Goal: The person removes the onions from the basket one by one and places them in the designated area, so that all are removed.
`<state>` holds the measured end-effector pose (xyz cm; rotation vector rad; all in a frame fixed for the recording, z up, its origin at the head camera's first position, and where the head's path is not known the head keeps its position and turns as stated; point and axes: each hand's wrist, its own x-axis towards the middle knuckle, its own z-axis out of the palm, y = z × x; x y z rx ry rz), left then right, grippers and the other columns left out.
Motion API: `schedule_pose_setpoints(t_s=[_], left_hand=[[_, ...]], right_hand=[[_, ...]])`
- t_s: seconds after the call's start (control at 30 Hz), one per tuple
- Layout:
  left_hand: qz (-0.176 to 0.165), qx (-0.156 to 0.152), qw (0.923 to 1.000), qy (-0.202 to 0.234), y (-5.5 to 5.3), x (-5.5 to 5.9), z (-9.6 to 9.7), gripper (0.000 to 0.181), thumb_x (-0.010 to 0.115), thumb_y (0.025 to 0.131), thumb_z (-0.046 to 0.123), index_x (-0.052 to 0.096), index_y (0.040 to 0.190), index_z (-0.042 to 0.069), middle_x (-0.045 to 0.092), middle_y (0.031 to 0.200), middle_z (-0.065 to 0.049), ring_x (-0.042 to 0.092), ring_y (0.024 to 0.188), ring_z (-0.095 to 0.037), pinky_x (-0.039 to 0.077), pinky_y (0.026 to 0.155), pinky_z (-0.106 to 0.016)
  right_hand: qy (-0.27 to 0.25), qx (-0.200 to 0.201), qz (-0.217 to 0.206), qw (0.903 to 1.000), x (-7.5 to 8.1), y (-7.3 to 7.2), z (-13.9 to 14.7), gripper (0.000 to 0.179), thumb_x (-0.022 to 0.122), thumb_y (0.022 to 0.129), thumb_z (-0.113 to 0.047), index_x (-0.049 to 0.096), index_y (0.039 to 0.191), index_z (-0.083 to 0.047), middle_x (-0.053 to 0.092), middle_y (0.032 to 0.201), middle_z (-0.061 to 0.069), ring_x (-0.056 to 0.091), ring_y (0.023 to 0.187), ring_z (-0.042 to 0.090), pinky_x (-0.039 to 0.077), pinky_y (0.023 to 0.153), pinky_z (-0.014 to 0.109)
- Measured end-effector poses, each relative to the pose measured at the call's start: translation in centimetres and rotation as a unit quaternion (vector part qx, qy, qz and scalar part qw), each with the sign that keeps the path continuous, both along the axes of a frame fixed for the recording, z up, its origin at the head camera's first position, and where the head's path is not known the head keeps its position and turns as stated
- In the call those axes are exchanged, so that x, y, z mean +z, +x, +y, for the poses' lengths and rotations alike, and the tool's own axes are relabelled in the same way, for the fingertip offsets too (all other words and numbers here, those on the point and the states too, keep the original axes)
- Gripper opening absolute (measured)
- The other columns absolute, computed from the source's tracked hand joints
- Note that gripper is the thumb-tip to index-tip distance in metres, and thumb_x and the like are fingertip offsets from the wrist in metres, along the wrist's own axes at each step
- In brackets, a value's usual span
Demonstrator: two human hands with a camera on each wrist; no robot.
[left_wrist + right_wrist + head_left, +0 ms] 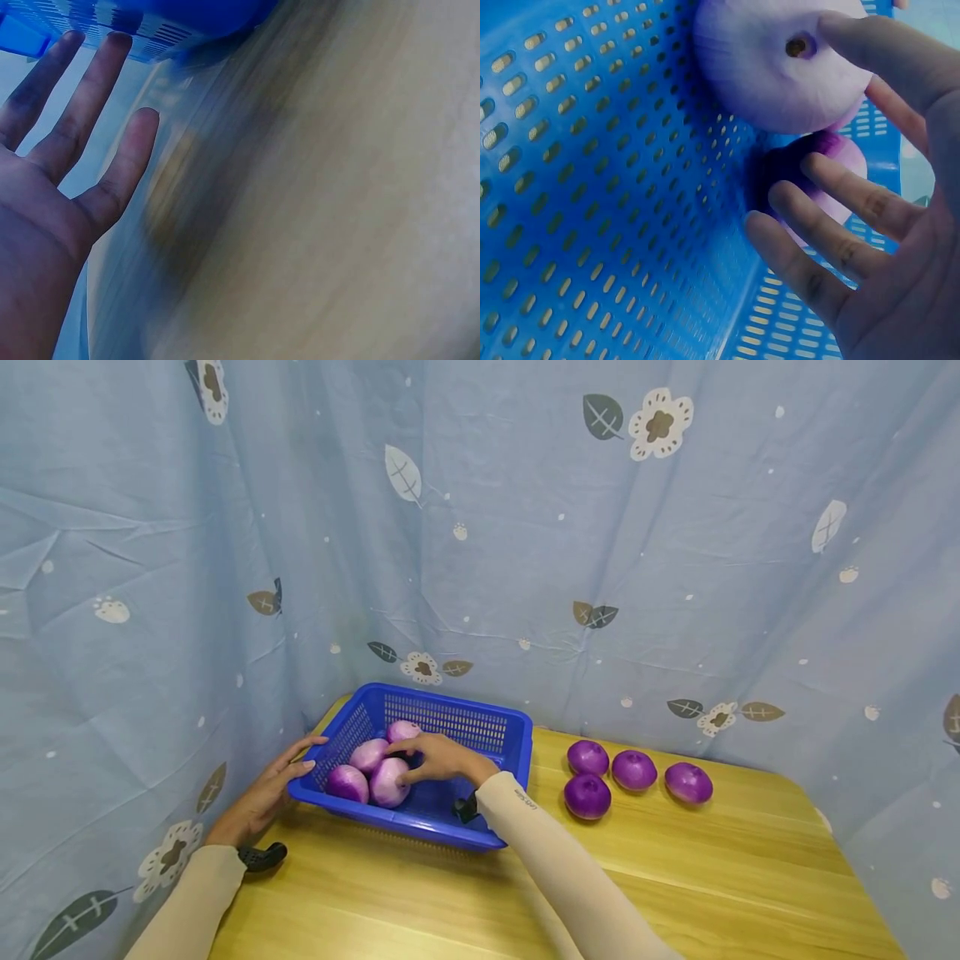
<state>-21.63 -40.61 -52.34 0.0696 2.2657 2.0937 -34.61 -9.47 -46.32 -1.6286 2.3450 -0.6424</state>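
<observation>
A blue plastic basket (465, 722) with slotted walls stands at the left of the table. Inside its left half lie several purple onions, among them a pale front onion (388, 783) and a darker onion (347, 784) beside it. My right hand (438, 757) reaches into the basket over them. Its thumb touches the pale onion (757, 71) near the root end in the right wrist view, while the other fingers are spread and fairly straight. At the basket's left end, my left hand (262, 793) touches the rim with extended fingers; in the left wrist view its fingers (97, 90) are spread.
Several more purple onions lie right of the basket: a front onion (587, 797), a rightmost onion (688, 783) and others between. The wooden table (712, 860) ends against a blue patterned curtain (525, 527) at the back and left. Black wrist cameras sit on both wrists.
</observation>
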Motion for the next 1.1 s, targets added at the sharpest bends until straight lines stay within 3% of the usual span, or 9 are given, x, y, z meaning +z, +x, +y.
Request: schedule_pose_setpoints(t_s=[0.1,0.2,0.4,0.63,0.83,0.97,1.1], left_hand=[[-0.005,0.003,1.0,0.003,0.1,0.1,0.0,0.053,0.052,0.108,0.034,0.036,0.158,0.027,0.012,0.167,-0.02,0.041,0.135,-0.03,0.052,0.094,-0.028],[-0.001,-0.001,1.0,0.007,0.2,0.1,0.1,0.052,0.051,0.108,0.033,0.036,0.158,0.026,0.011,0.166,-0.02,0.047,0.13,-0.02,0.052,0.095,-0.028],[0.011,-0.007,0.9999,0.01,0.2,0.0,0.0,0.05,0.049,0.109,0.031,0.037,0.157,0.024,0.013,0.165,-0.02,0.052,0.122,-0.009,0.052,0.094,-0.028],[0.016,-0.013,0.9998,0.007,-0.1,-0.2,-0.2,0.049,0.047,0.11,0.03,0.035,0.158,0.023,0.01,0.165,-0.018,0.05,0.124,-0.009,0.052,0.095,-0.028],[0.02,-0.018,0.9996,0.006,-0.1,-0.3,-0.2,0.049,0.047,0.11,0.03,0.036,0.158,0.024,0.009,0.165,-0.021,0.054,0.12,-0.006,0.053,0.094,-0.028],[0.025,-0.02,0.9994,0.014,0.0,-0.2,-0.2,0.048,0.047,0.11,0.029,0.037,0.157,0.024,0.011,0.164,-0.018,0.056,0.119,-0.007,0.054,0.093,-0.03],[0.024,-0.019,0.9994,0.014,-0.1,-0.4,-0.3,0.048,0.047,0.11,0.029,0.037,0.157,0.024,0.012,0.164,-0.017,0.055,0.121,-0.008,0.053,0.093,-0.03]], right_hand=[[0.005,0.007,-0.007,0.9999,0.0,0.3,0.0,0.05,0.077,0.093,-0.029,0.065,0.139,-0.018,0.067,0.124,-0.004,0.061,0.112,0.02,0.045,0.098,0.026],[0.012,-0.004,-0.028,0.9995,0.1,0.5,0.0,0.049,0.078,0.09,-0.028,0.064,0.136,-0.018,0.068,0.121,-0.001,0.062,0.109,0.017,0.044,0.094,0.022],[0.014,0.0,-0.098,0.9951,0.4,1.1,0.2,0.053,0.082,0.086,-0.02,0.057,0.132,-0.013,0.064,0.127,0.005,0.058,0.115,0.01,0.045,0.1,0.024],[0.014,0.006,-0.046,0.9988,0.3,0.7,0.4,0.053,0.084,0.086,-0.019,0.059,0.132,-0.012,0.064,0.113,0.002,0.057,0.1,0.013,0.045,0.088,0.021],[0.003,-0.014,-0.047,0.9988,0.3,0.3,1.0,0.052,0.085,0.082,-0.007,0.057,0.126,-0.006,0.061,0.121,0.01,0.057,0.115,0.022,0.043,0.1,0.026],[0.027,-0.015,-0.099,0.9946,0.2,0.5,1.4,0.051,0.087,0.083,-0.017,0.058,0.124,-0.009,0.058,0.129,0.015,0.055,0.123,0.028,0.041,0.104,0.027],[0.063,-0.035,-0.154,0.9854,0.1,1.0,1.5,0.048,0.085,0.086,-0.036,0.058,0.121,-0.017,0.06,0.129,0.007,0.056,0.123,0.023,0.042,0.102,0.025]])
